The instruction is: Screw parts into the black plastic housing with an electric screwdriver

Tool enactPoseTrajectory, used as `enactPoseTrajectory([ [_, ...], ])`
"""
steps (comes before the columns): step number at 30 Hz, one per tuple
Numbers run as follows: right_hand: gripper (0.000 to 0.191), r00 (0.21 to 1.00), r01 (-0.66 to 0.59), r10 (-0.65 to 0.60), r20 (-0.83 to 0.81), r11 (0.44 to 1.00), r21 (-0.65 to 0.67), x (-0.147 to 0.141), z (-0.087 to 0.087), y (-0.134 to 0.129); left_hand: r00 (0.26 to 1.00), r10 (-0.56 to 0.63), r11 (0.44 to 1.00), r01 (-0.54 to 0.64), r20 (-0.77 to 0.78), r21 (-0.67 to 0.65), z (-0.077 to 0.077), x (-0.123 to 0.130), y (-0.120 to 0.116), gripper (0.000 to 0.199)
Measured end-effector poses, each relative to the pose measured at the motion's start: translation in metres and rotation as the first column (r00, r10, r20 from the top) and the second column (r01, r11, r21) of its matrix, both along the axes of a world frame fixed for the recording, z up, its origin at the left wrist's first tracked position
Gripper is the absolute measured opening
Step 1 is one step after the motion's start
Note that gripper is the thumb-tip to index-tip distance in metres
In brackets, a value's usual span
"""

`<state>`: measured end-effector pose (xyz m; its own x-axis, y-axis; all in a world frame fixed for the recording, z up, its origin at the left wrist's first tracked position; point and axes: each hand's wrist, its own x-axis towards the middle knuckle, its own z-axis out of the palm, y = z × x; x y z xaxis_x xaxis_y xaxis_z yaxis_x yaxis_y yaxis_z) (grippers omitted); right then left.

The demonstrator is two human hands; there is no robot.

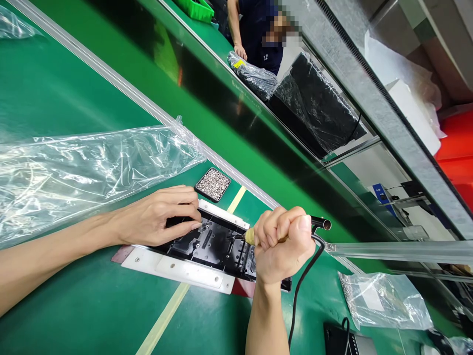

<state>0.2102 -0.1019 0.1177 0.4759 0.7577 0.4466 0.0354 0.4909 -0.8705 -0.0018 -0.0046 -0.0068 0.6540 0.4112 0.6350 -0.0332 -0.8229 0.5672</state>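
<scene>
A black plastic panel (214, 241) with ribs and small posts lies between white fixture strips (192, 270) on the green table. Over its left part is my left hand (166, 217), fingers bent and thumb near the index finger; whether a small part is between the fingertips cannot be made out. My right hand (283, 241) is wrapped round the yellowish grip of a soldering-iron-like tool (250, 236) with a black cord. Its thin tip points left, over the panel's middle. A square black tray (213, 184) of small metal pieces sits just behind the panel.
Clear plastic film (92, 172) covers the table at left. A metal rail (121, 91) runs behind the tray. At right are a bag of small parts (384, 300) and a black device (349, 340). Across the green belt, a person (258, 34) stands by wrapped black items (318, 103).
</scene>
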Motion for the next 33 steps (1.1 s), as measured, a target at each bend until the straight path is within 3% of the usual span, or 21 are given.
enactPoseTrajectory([
  [33,0.058,0.995,-0.074,0.078,-0.055,0.995,0.073,0.0003,-0.0018,0.0002,1.000,-0.004,0.999,0.005,-0.016,0.039,-0.0021,-0.0009,0.0004,0.015],
])
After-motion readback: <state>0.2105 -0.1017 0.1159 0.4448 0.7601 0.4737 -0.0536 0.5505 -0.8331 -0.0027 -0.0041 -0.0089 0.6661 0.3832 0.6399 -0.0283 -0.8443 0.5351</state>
